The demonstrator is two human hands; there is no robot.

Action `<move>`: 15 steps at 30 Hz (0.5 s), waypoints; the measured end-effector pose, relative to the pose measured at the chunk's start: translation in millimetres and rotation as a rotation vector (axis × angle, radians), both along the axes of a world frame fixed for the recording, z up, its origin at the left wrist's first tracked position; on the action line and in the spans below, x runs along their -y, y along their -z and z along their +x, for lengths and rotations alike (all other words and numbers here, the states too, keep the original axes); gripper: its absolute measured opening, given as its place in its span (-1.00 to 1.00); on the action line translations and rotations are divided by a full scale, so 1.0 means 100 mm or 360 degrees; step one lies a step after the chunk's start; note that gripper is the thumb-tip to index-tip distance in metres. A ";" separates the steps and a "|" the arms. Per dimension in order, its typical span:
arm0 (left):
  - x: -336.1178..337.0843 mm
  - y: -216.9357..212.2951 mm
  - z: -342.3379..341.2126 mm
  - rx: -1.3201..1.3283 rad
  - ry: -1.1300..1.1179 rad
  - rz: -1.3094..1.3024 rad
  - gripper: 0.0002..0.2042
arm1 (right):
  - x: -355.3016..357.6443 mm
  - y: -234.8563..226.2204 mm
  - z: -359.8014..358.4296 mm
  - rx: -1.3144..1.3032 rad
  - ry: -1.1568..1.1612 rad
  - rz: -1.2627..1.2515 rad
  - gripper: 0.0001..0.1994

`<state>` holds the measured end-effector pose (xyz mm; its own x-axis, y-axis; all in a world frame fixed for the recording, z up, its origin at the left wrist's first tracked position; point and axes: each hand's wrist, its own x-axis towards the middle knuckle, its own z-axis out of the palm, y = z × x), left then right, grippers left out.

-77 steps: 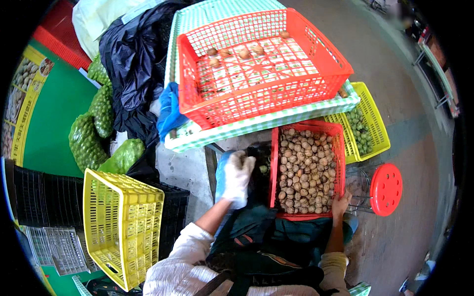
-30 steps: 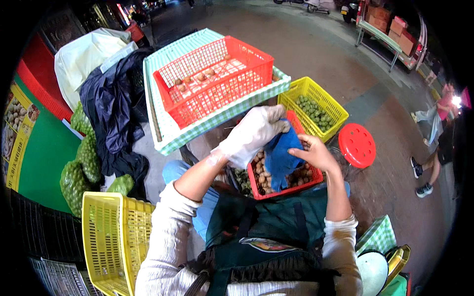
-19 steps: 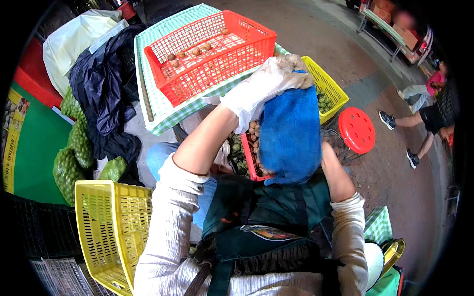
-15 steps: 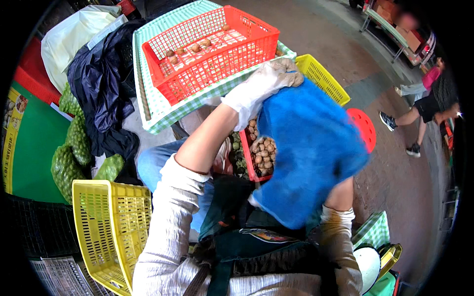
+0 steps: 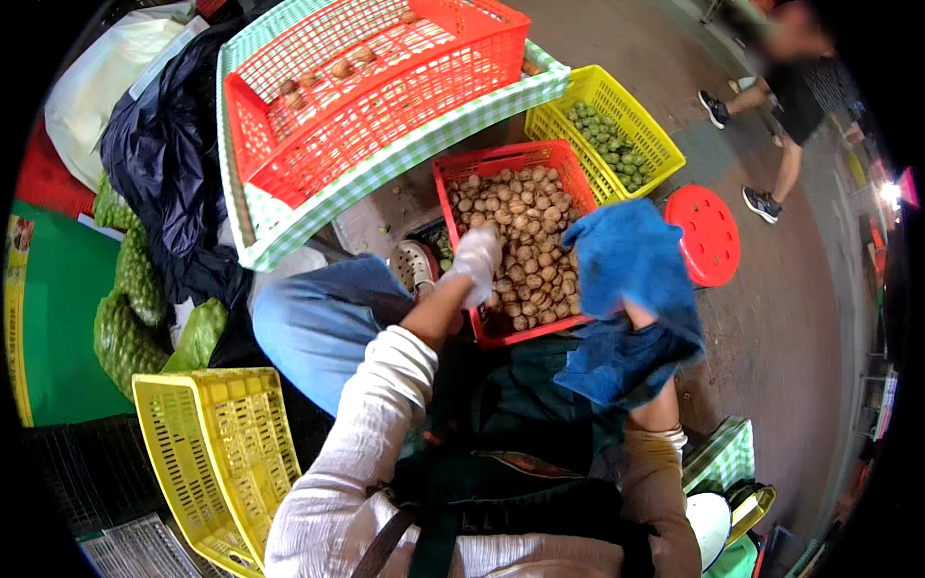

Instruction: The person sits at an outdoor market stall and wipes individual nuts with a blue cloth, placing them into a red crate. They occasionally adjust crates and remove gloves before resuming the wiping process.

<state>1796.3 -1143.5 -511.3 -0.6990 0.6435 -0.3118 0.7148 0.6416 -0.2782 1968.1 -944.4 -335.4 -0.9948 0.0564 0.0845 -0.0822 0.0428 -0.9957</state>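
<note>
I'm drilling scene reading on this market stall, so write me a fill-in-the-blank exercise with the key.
1. The left hand, in a white glove, rests at the red plastic basket filled with brown ____.
2. The right hand holds up a ____ cloth.
3. The round plastic stool on the pavement is ____.
4. The yellow basket beyond the red one holds small ____ fruits.

Missing words: nuts; blue; red; green

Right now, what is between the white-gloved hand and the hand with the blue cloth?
In the head view, brown round nuts in a red plastic basket lie between the white-gloved left hand and the right hand holding the blue cloth.
</note>
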 end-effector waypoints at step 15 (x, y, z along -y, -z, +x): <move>-0.27 0.70 0.13 0.0128 -0.0521 0.0344 -0.80 | -0.12 0.08 0.02 0.0151 0.0213 0.0035 -0.75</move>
